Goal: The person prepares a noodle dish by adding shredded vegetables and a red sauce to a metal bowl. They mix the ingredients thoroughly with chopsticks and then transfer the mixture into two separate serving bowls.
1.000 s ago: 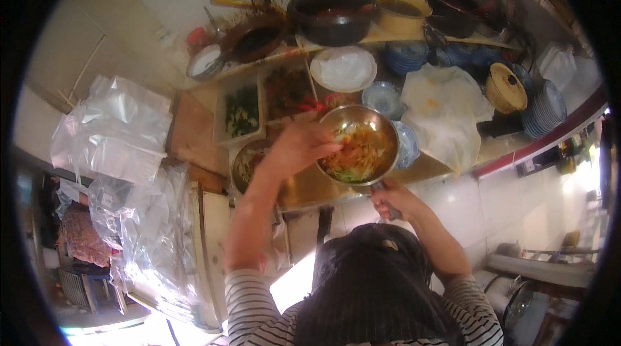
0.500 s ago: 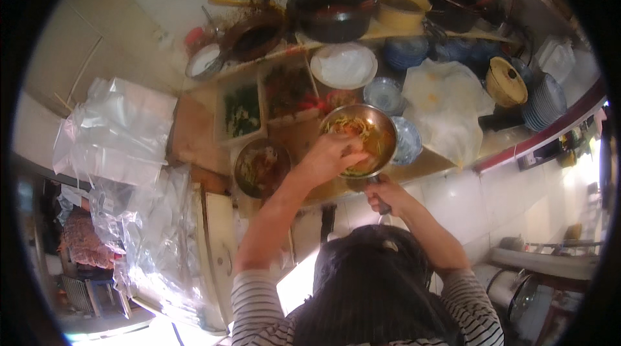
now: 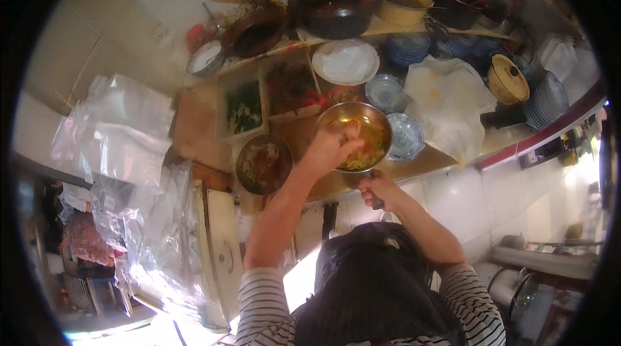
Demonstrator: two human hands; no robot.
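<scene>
My right hand [image 3: 379,190] is wrapped round the dark handle of a round metal pan [image 3: 387,127] above the front of the counter. Yellowish shredded food [image 3: 358,158] in reddish-yellow liquid lies inside the pan. Over its left rim reaches my left hand [image 3: 328,148], fingers curled together down at the food; what they hold, if anything, is blurred and hidden. Left of the pan stands a round metal bowl [image 3: 249,181] with pale and reddish food. Just right of the pan sits a blue-patterned bowl [image 3: 406,137], with another blue-patterned bowl [image 3: 386,92] behind it.
Behind stand bins of chopped greens [image 3: 242,110] and dark food [image 3: 284,90], and a white plate [image 3: 345,71]. A pale cloth [image 3: 446,106] and stacked plates [image 3: 547,105] are to the right. A black pot [image 3: 333,16] stands on the shelf; plastic bags [image 3: 123,129] hang left.
The pan has shifted slightly left, showing more of the blue-patterned bowl beside it. My left hand has moved a little within it, and my right hand moved left with the handle.
</scene>
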